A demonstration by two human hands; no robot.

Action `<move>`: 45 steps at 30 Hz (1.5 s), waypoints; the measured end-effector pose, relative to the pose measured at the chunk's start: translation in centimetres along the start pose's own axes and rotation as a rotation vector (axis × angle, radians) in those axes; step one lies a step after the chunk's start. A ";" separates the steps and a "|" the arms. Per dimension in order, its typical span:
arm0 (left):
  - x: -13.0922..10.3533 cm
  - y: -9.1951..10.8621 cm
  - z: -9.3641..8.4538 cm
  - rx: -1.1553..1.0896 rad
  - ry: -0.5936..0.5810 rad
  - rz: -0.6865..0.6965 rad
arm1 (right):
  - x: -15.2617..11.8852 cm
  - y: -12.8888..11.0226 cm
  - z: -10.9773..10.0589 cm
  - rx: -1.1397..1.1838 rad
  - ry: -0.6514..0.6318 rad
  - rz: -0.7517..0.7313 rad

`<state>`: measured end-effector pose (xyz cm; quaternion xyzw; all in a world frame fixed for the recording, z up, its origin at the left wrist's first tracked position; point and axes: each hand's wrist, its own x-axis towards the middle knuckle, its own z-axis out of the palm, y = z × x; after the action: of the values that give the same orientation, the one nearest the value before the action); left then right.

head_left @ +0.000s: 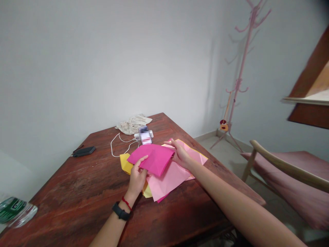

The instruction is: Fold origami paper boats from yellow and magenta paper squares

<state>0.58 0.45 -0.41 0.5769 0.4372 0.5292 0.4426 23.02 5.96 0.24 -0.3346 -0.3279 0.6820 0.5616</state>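
A person's left hand (pixel 138 177) pinches the near edge of a folded magenta sheet (pixel 153 156) between thumb and fingers, above a wooden bench (pixel 77 185). The right hand (pixel 182 157) is at the sheet's right end, its hold there impossible to tell. Pale pink paper (pixel 167 183) lies beneath; a crumpled cloth (pixel 134 124) rests near the wall.

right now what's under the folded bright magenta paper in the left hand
Pale pink paper sheets and yellow folded paper show past the edges of the folded bright magenta paper, held by the left hand. What lies beneath its middle is covered.
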 end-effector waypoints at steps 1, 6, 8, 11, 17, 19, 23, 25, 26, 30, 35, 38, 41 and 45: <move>0.0 0.0 0.1 -0.009 0.010 -0.009 | -0.1 0.0 0.1 -0.035 0.012 -0.030; -0.1 0.0 0.4 -0.050 0.047 -0.055 | -0.9 0.3 1.1 -0.338 -0.018 -0.216; -0.1 0.1 0.4 -0.061 0.052 -0.067 | -1.3 0.4 1.4 -0.373 -0.111 -0.213; -0.1 0.1 0.4 -0.061 0.051 -0.086 | -1.6 0.4 1.4 -0.332 -0.204 -0.192; -0.2 0.1 0.5 -0.051 0.053 -0.071 | -1.3 0.4 1.1 -0.290 -0.174 -0.179; -0.2 0.0 0.5 -0.015 0.042 -0.056 | -1.1 0.6 1.2 -0.284 -0.185 -0.189; -0.1 -0.4 0.2 0.051 0.023 -0.009 | -0.6 1.3 1.2 -0.286 -0.208 -0.243; 0.0 -0.5 0.1 0.072 0.015 0.011 | -0.2 1.5 1.0 -0.320 -0.206 -0.270; 0.0 -0.6 0.1 0.081 0.008 0.016 | -0.1 1.5 0.9 -0.338 -0.204 -0.284; 0.1 -0.6 0.0 0.085 -0.007 0.034 | 0.3 1.7 0.3 -0.360 -0.235 -0.328; 0.1 -0.4 0.2 0.063 0.004 0.040 | 0.6 1.7 -0.3 -0.432 -0.193 -0.321; 0.0 -0.1 0.4 0.053 0.015 0.024 | 0.5 1.5 -0.3 -0.471 -0.153 -0.312; -0.1 0.4 0.5 0.055 0.043 0.008 | 0.3 1.3 -0.1 -0.470 -0.136 -0.322; -0.2 0.9 0.4 0.092 0.067 0.026 | 0.0 1.0 0.1 -0.437 -0.120 -0.308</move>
<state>0.99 0.04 0.38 0.5843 0.4682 0.5334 0.3935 22.35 5.79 -0.53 -0.3532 -0.5468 0.5203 0.5527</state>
